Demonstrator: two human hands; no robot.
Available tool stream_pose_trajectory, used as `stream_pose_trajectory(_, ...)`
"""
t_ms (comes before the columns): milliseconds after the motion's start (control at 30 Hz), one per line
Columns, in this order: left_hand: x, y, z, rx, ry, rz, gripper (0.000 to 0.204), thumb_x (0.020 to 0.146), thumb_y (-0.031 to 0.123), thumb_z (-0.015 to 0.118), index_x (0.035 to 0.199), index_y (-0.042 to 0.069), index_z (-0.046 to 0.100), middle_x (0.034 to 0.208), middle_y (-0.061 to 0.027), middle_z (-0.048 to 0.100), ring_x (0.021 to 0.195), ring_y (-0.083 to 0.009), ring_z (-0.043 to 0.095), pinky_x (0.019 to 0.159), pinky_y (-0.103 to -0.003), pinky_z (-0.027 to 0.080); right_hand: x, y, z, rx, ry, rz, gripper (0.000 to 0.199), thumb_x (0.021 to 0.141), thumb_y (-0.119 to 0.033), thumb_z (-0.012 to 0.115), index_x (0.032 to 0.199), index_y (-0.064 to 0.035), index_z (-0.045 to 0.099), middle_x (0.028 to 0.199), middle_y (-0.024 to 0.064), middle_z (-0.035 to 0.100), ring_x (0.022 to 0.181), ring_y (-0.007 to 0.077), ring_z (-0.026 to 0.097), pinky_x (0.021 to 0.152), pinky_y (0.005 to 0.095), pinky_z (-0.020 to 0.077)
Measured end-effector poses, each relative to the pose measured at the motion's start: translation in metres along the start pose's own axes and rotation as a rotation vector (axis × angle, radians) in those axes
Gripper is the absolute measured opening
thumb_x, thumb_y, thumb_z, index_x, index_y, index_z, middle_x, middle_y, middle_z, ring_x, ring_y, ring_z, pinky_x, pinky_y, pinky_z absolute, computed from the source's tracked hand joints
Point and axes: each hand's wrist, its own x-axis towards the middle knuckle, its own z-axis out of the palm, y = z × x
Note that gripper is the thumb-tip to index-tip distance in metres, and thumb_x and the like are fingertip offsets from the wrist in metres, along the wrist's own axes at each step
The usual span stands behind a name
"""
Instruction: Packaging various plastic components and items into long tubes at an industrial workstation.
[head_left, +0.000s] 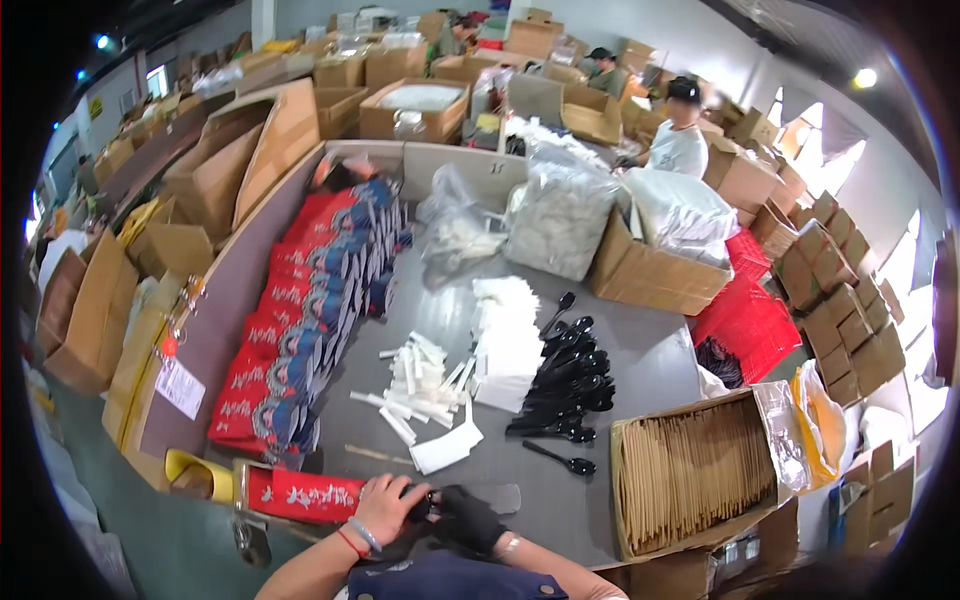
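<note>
My left hand (385,507), bare with a red and a pale wristband, rests at the near table edge with its fingers curled over a small dark object (422,503). My right hand (468,518) wears a black glove and closes on the same object from the right. I cannot tell what the object is. A red printed packet (300,494) lies flat just left of my left hand. A translucent plastic sleeve (500,495) lies right of my hands.
On the grey table (640,370): a long row of red and blue packets (310,300), small white wrapped sticks (420,385), white napkins (505,335), black plastic spoons (570,380). A box of brown chopstick sleeves (690,470) stands near right. People work at the back among cartons.
</note>
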Motion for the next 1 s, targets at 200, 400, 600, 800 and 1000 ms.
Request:
stream_pose_trajectory(200,0.031,0.017,-0.029,0.149,-0.426,0.108,0.034,0.077,0.02,0.064,0.111,0.022,0.061,0.107,-0.0141,0.055,0.098,-0.0359,0.056,0.078,-0.047,0.048,-0.004,-0.006,-0.031,-0.637,-0.022,-0.111,0.053,0.072,-0.043,0.072,0.115,-0.0154,0.058,0.112,0.0096,0.06,0.106,0.0287,0.057,0.091,0.0478,0.0392)
stream_pose_trajectory(400,0.021,0.006,-0.098,0.227,-0.4,0.055,0.025,0.076,0.021,0.064,0.101,0.018,0.064,0.104,-0.014,0.057,0.096,-0.0366,0.058,0.077,-0.049,0.051,-0.02,0.015,-0.055,-0.648,-0.005,0.048,0.06,0.068,-0.048,0.072,0.117,-0.0174,0.058,0.116,0.0092,0.059,0.109,0.0314,0.054,0.092,0.0478,0.0378)
stream_pose_trajectory(600,-0.019,-0.108,-0.119,0.209,0.109,-0.185,0.056,0.059,0.01,0.076,0.11,0.013,0.057,0.124,-0.0189,0.047,0.109,-0.0407,0.05,0.093,-0.047,0.044,-0.039,0.021,-0.078,-0.724,-0.03,0.323,0.061,0.074,-0.052,0.067,0.122,-0.015,0.056,0.119,0.0105,0.057,0.112,0.0317,0.052,0.093,0.0482,0.0369)
stream_pose_trajectory(800,-0.062,-0.161,-0.083,-0.039,-0.02,-0.775,0.133,0.048,0.031,0.091,0.15,0.021,0.007,0.147,-0.0354,0.014,0.129,-0.0494,0.037,0.106,-0.046,0.037,-0.058,0.037,-0.049,-0.722,0.355,0.141,0.063,0.068,-0.053,0.072,0.117,-0.0153,0.059,0.11,0.0068,0.06,0.106,0.03,0.054,0.09,0.0469,0.0383)
stream_pose_trajectory(1000,-0.007,-0.196,-0.035,-0.08,0.047,-0.959,0.141,0.044,0.023,0.094,0.15,0.026,0.001,0.148,-0.0378,0.009,0.123,-0.0494,0.045,0.099,-0.045,0.046,-0.074,0.03,-0.054,-0.628,0.461,0.152,0.05,0.076,-0.038,0.069,0.116,-0.0109,0.058,0.117,0.01,0.057,0.11,0.0313,0.051,0.094,0.0479,0.0357)
